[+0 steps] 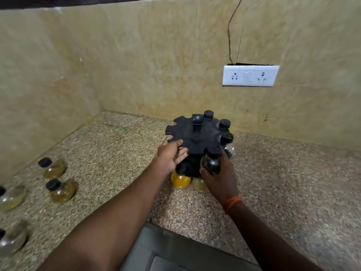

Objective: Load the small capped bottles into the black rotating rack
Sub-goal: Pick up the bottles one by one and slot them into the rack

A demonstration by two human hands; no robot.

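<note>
The black rotating rack (192,136) stands on the speckled counter near the back wall, with notches round its top disc and a knob in the middle. Three capped bottles (224,124) hang in notches on its right side. My left hand (172,156) grips the disc's near left edge. My right hand (220,176) holds a dark-filled bottle (212,163) by its round body, its black cap level with a front notch. An orange-filled bottle (180,180) and a pale one (199,184) sit low at the rack's base.
Several more capped bottles stand on the counter at the left, two with yellowish contents (52,168) (60,190) and two at the frame edge (10,196). A white socket plate (250,75) is on the back wall. The counter's front edge (175,233) runs below my arms.
</note>
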